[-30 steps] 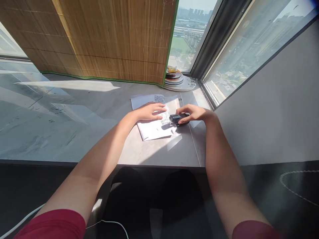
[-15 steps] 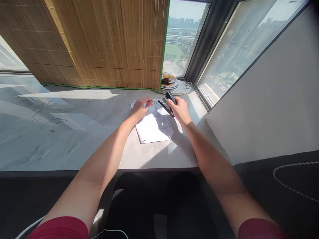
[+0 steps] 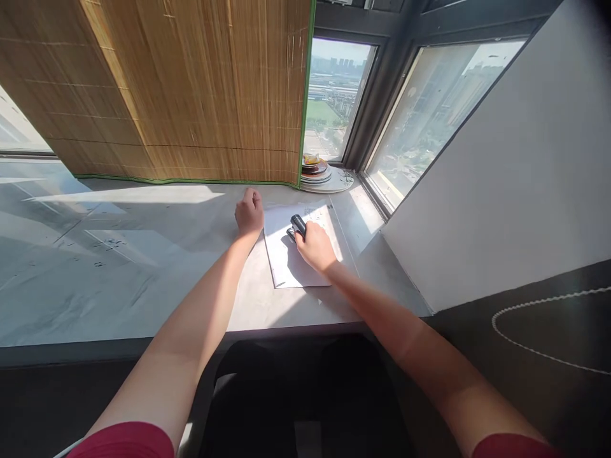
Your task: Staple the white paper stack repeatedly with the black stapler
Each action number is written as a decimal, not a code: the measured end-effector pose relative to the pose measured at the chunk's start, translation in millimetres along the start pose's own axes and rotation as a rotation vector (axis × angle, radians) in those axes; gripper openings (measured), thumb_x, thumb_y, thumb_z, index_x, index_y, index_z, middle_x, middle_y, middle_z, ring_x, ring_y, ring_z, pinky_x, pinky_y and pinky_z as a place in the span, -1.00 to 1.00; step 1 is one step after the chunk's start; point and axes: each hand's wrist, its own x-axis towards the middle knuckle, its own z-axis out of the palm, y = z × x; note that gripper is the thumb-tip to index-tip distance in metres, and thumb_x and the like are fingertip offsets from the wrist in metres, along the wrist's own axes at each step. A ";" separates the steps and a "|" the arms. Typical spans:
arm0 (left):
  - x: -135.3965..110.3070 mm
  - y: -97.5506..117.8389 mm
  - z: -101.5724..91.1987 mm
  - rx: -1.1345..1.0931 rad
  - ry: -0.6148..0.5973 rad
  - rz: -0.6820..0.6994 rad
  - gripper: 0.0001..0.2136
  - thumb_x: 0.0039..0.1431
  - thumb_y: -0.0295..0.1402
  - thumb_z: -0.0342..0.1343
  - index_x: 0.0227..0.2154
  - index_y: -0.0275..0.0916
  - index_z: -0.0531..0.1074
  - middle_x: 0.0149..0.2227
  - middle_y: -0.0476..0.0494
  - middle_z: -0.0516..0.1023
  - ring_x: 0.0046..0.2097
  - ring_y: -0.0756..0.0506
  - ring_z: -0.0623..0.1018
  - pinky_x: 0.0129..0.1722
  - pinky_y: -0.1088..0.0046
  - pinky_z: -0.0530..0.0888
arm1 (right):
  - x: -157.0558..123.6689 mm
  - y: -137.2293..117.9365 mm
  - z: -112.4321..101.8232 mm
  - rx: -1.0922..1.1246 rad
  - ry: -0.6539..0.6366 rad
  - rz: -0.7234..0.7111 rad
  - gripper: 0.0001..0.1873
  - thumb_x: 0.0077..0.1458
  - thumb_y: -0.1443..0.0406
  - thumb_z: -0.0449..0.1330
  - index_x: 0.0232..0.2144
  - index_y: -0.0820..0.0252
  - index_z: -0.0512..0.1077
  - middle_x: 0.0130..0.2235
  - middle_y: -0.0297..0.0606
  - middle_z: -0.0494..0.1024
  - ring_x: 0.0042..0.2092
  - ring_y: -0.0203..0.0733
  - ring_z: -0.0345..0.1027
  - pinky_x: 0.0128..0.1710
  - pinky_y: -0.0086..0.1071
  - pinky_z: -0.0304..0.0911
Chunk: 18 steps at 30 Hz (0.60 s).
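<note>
A black stapler (image 3: 298, 226) is gripped in my right hand (image 3: 316, 247), held over the white sheets of paper (image 3: 281, 254). Its jaws point to the far left, and my fingers and thumb cover its rear part. The papers lie on the windowsill counter, with print or writing showing near their far right corner. Just left of the papers' far left edge, my left hand (image 3: 249, 213) is closed, thumb side up. Whatever its curled fingers may hold is hidden.
Small dark slivers (image 3: 112, 243) like loose staples lie scattered on the stone counter (image 3: 181, 238) to the left. A bamboo blind (image 3: 191, 95) hangs behind. Stacked plates (image 3: 324, 178) stand in the window corner. A white wall (image 3: 477, 178) bounds the right.
My right hand has brought the stapler left and nearer over the papers. My left hand has come off the papers to the left and closed. The view has tilted up slightly.
</note>
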 end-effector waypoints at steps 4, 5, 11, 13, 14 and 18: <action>-0.7 3.8 -1.5 0.017 -0.034 -0.012 -0.76 0.55 -0.34 -0.05 -0.26 -0.13 0.47 -0.31 -0.18 0.60 -0.19 -0.21 0.61 -0.14 0.32 0.37 | -29.4 25.4 -23.0 0.044 0.016 0.122 -0.76 0.44 0.12 0.09 -0.29 0.06 0.33 -0.21 -0.14 0.52 -0.13 0.03 0.42 -0.02 -0.09 0.37; -0.8 4.2 -1.7 0.018 -0.030 -0.015 -0.76 0.54 -0.34 -0.05 -0.26 -0.13 0.47 -0.33 -0.17 0.60 -0.19 -0.21 0.61 -0.15 0.32 0.37 | -33.4 30.9 -30.8 0.080 0.019 0.131 -0.70 0.46 0.05 0.07 -0.30 0.05 0.32 -0.22 -0.15 0.52 -0.14 0.03 0.43 -0.02 -0.09 0.37; -0.7 1.5 -1.3 0.022 -0.021 -0.040 -0.79 0.51 -0.33 -0.03 -0.25 -0.10 0.48 -0.33 -0.18 0.61 -0.15 -0.25 0.63 -0.12 0.30 0.40 | 12.3 59.7 -69.3 0.149 0.268 0.229 -0.51 0.51 -0.08 -0.13 -0.11 0.06 0.44 -0.23 -0.11 0.57 -0.15 0.12 0.49 0.01 0.02 0.41; 0.0 -0.4 -1.4 0.013 -0.008 -0.053 -0.80 0.50 -0.32 -0.02 -0.24 -0.09 0.48 -0.32 -0.19 0.61 -0.13 -0.27 0.64 -0.10 0.28 0.42 | 42.1 66.6 -61.8 0.030 0.272 0.160 -0.59 0.45 0.09 -0.05 -0.03 0.17 0.51 0.03 0.14 0.58 0.10 0.19 0.48 0.20 0.09 0.36; 0.3 -1.5 -1.5 0.007 0.005 -0.061 -0.80 0.51 -0.31 -0.02 -0.24 -0.09 0.48 -0.33 -0.19 0.61 -0.12 -0.27 0.65 -0.10 0.28 0.42 | 54.7 69.2 -53.7 -0.021 0.239 0.094 -0.57 0.42 0.13 -0.02 0.06 0.24 0.51 0.19 0.22 0.52 0.23 0.20 0.42 0.29 0.09 0.31; 1.1 -4.6 0.0 0.004 0.039 -0.084 -0.78 0.52 -0.30 -0.04 -0.24 -0.09 0.48 -0.33 -0.20 0.61 -0.11 -0.26 0.65 -0.11 0.28 0.44 | 79.9 72.5 -13.3 -0.176 0.014 0.117 -0.28 0.44 0.14 -0.05 0.44 0.57 0.23 0.52 0.40 0.18 0.55 0.31 0.05 0.51 0.18 0.01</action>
